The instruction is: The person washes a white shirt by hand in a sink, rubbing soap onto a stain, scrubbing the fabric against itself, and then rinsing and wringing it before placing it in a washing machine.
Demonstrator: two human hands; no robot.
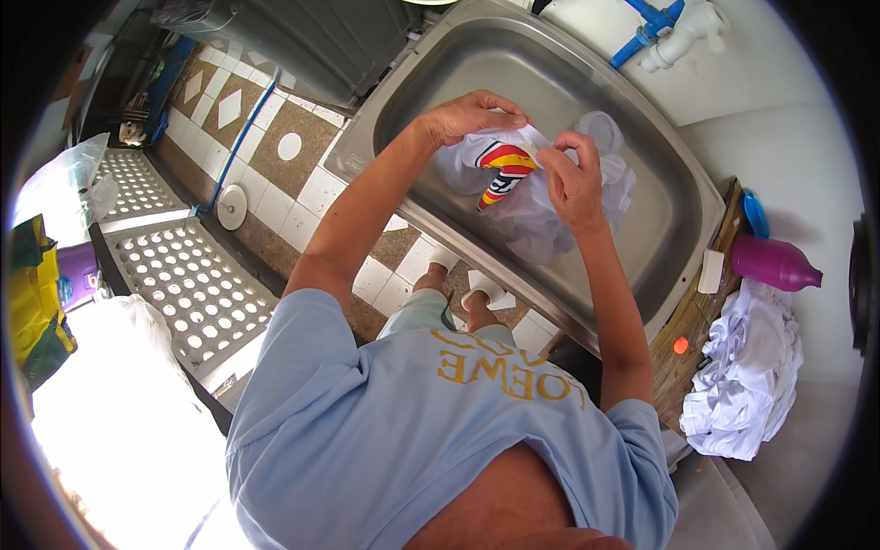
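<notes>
Steel sink (667,243) with white cloth (536,218) inside, colourful print (507,163) between both hands (469,119).

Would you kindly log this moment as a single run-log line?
left hand: holding white cloth with multicoloured print | right hand: at its right edge | place: over steel sink | wooden ledge: crumpled white fabric

V. bright light from L blows out lower-L area to pure white, w/ soft sheen on stainless-steel sink (667,229), faint shadow on wall (796,165) nr purple bottle (775,263), printed white cloth (507,163) fairly sharp, edges fisheye-bent, rim black.
</notes>
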